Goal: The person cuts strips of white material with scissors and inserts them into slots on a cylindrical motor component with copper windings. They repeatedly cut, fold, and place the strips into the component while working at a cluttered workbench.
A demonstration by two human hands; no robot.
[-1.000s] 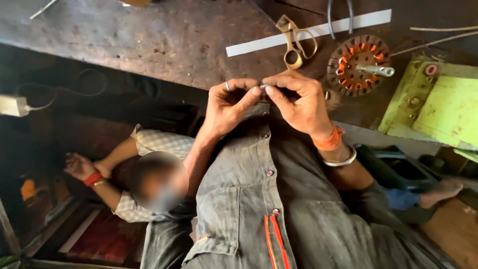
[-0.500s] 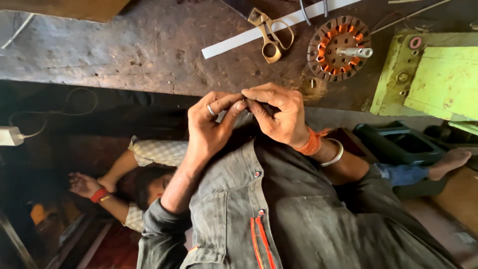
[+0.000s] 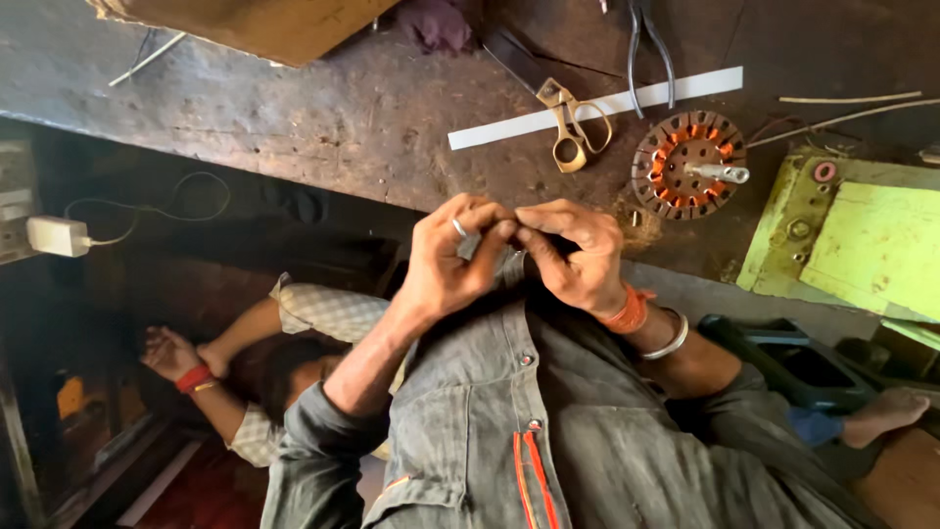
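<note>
My left hand (image 3: pixel 452 257), with a ring on one finger, and my right hand (image 3: pixel 576 257), with an orange thread and a metal bangle at the wrist, meet fingertip to fingertip in front of my grey shirt (image 3: pixel 509 421). Together they pinch a small grey piece (image 3: pixel 472 243), mostly hidden by the fingers. The hands hover at the near edge of a worn dark workbench (image 3: pixel 323 118). A round motor stator with copper windings (image 3: pixel 688 164) lies on the bench just beyond my right hand.
Brass-handled scissors (image 3: pixel 573 127) lie across a long white strip (image 3: pixel 627 98), with pliers (image 3: pixel 651 49) behind. A green metal machine (image 3: pixel 862 245) stands at the right. Another person (image 3: pixel 284 362) lies below at the left. A white charger (image 3: pixel 59 235) hangs at the far left.
The view has shifted, so the bench items sit lower and more central. Both hands stay pressed together on the small piece, fingers working slightly.
</note>
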